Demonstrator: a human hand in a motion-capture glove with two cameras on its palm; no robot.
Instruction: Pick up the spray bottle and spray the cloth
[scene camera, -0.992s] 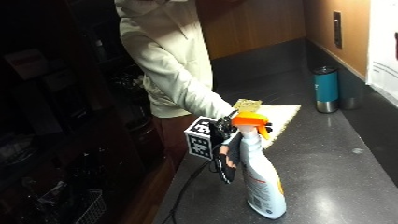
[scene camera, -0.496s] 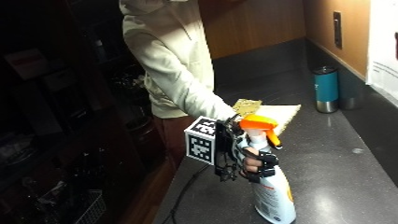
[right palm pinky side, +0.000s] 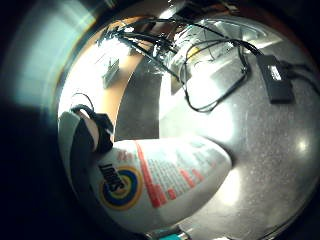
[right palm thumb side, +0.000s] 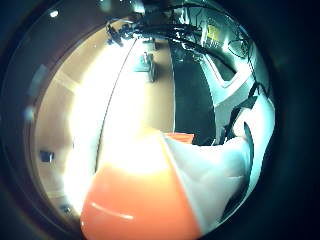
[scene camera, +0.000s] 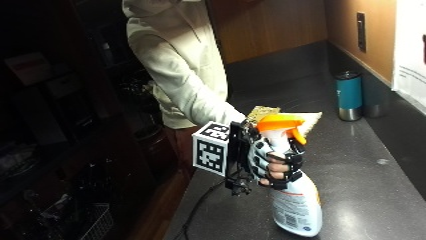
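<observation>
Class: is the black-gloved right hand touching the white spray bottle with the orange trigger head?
Touching. In the outside view the gloved right hand has its fingers curled around the white spray bottle.

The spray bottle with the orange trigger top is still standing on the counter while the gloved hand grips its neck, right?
Not quite. The gloved hand does grip the neck of the spray bottle, fingers curled round it below the orange trigger top, but the bottle is lifted clear of the counter, not standing on it. The outside view shows this.
</observation>
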